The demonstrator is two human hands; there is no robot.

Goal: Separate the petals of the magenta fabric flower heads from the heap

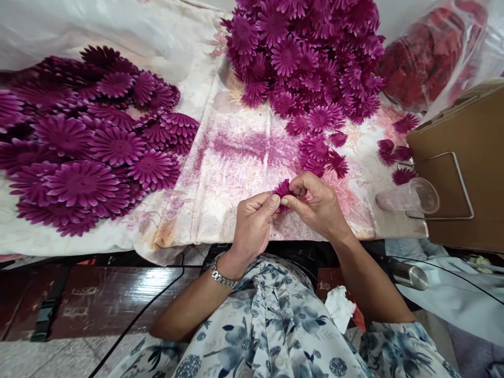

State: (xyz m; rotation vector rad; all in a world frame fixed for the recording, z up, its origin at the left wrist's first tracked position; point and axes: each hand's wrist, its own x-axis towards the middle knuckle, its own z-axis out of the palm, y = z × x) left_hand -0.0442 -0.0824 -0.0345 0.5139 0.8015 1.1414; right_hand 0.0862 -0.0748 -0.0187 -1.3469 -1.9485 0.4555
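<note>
Fingertip work on one small magenta flower [282, 188], pinched between both hands low over the near edge of the stained cloth [236, 173]. Gripped from one side by thumb and forefinger of the left hand [252, 223], and from the other by a narrow pinch of the right hand [315, 202], other fingers curled under. Mostly hidden behind the fingertips, with only a few petals showing, so impossible to tell whether one layer or several. Judging by the grip, mid-handling of a single piece, calling for small, exact finger movement rather than any reach.

Straight ahead, near the knuckles, a scatter of loose small flowers [318, 152]; beyond that, a heap of small flowers [303, 58]. Far left on the cloth, a spread of larger flowers [86, 152], well apart from the hands. To the right, a clear plastic cup [413, 198] on its side, beside a cardboard box [468, 173] with a wire frame [461, 181] against it, and a bag of red flowers [425, 63] behind. Nothing between the hands and the nearest flowers; cup and box likely near enough to the right forearm to be knocked by a wide sweep.
</note>
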